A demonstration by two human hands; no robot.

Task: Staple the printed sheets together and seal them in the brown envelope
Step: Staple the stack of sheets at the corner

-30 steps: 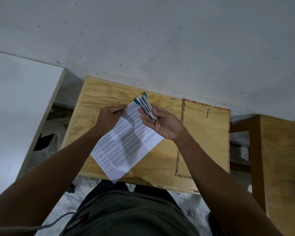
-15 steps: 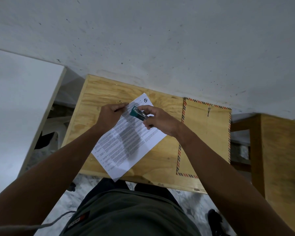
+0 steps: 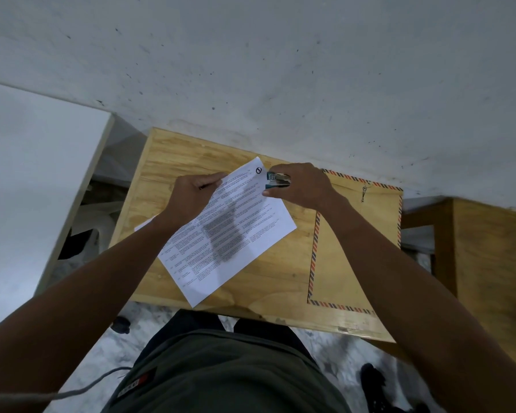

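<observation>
The printed sheets (image 3: 227,234) are held slanted over a small plywood table (image 3: 173,153). My left hand (image 3: 194,195) pinches their upper left edge. My right hand (image 3: 301,186) grips a small teal and silver stapler (image 3: 276,180) at the sheets' top right corner, beside a round black mark. The brown envelope (image 3: 361,248), edged with red and blue stripes and with a string clasp near its top, lies flat on the right part of the table, partly under my right forearm.
A speckled grey wall rises just behind the table. A white panel (image 3: 27,174) stands at the left and a wooden frame (image 3: 489,263) at the right. My legs and marbled floor show below the table's near edge.
My right hand turned over and carried the stapler from above the sheets' middle to their top right corner. The sheets have shifted slightly to the right. My left hand keeps its grip.
</observation>
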